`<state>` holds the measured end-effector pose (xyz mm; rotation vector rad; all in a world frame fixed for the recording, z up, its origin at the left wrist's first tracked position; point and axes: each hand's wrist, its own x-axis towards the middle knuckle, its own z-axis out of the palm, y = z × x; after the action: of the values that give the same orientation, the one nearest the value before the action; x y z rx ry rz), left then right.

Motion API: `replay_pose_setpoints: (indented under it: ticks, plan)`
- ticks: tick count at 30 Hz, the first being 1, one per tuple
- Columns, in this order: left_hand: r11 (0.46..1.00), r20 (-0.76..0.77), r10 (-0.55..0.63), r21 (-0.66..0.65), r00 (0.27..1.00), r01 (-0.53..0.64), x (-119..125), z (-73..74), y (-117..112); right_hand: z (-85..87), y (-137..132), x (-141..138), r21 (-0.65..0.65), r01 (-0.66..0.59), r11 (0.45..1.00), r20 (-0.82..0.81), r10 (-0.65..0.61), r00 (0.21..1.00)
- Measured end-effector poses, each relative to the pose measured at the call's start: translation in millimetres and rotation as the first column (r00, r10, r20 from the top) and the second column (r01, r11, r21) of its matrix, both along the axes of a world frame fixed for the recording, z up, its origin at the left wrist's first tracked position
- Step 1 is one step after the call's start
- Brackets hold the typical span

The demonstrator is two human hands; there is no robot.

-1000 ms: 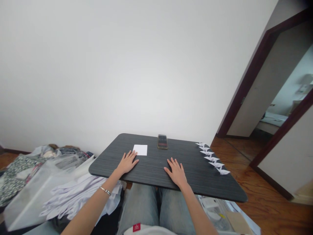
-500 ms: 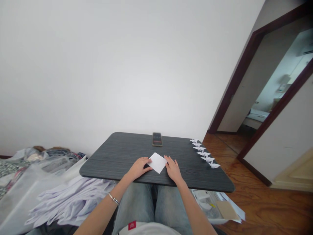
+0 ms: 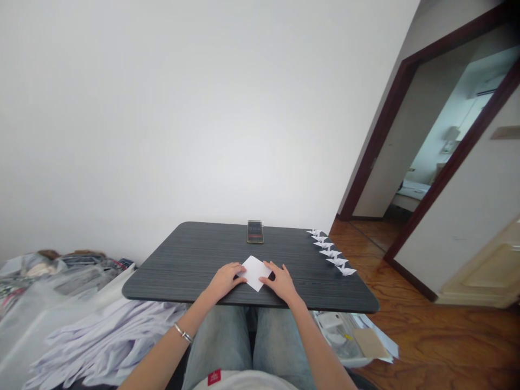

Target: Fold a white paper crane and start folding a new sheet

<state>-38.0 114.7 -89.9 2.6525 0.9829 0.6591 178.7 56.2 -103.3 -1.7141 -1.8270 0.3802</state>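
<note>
A white square of paper (image 3: 255, 273) lies turned like a diamond on the dark table (image 3: 195, 254), close to its front edge. At its left corner, my left hand (image 3: 225, 279) grips the paper between thumb and fingers. On the opposite side, my right hand (image 3: 282, 281) has its thumb on the lower right edge and its fingers at the right corner. Parts of both side corners are hidden under the fingers. Several white folded paper cranes (image 3: 330, 253) stand in a row along the table's right side.
Near the back edge, a phone (image 3: 255, 232) rests propped up against the wall side. White cloth (image 3: 109, 336) and bagged clothes (image 3: 77, 276) are heaped at the left. Below the table's right side sits a bin of papers (image 3: 345, 338). A doorway (image 3: 377, 135) opens at the right.
My right thumb has come onto the paper's lower right edge, and the right fingers have closed in at its corner. The whole view has shifted slightly as my head turned right.
</note>
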Motion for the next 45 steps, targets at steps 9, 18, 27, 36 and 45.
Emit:
replay_pose_setpoints:
  ticks: [9, 18, 27, 36, 45]
  plan:
    - [1.0, 0.011, 0.029, -0.004, 1.0, -0.029, 1, 0.2, -1, 4.9, -6, -3, 0.013, -0.014, 1.0, 0.029, 0.014, 0.999]
    - [0.999, -0.039, -0.015, -0.047, 0.999, 0.014, 0, -2.5, 4, 3.6, -5, -3, 0.059, -0.023, 0.998, -0.022, 0.024, 0.999]
    - [0.971, 0.19, -0.035, -0.225, 0.981, 0.078, -2, 3.0, 4, -4.4, 1, 7, 0.172, 0.019, 0.985, -0.371, 0.047, 0.927]
    - [0.818, 0.53, 0.069, -0.514, 0.845, 0.256, -10, 2.5, 16, -5.3, 3, 12, 0.219, -0.159, 0.963, -0.618, 0.263, 0.741]
    - [0.602, 0.574, 0.041, -0.667, 0.818, 0.438, -9, 10.9, 2, -2.8, -4, 9, 0.176, -0.232, 0.957, -0.676, 0.289, 0.678]
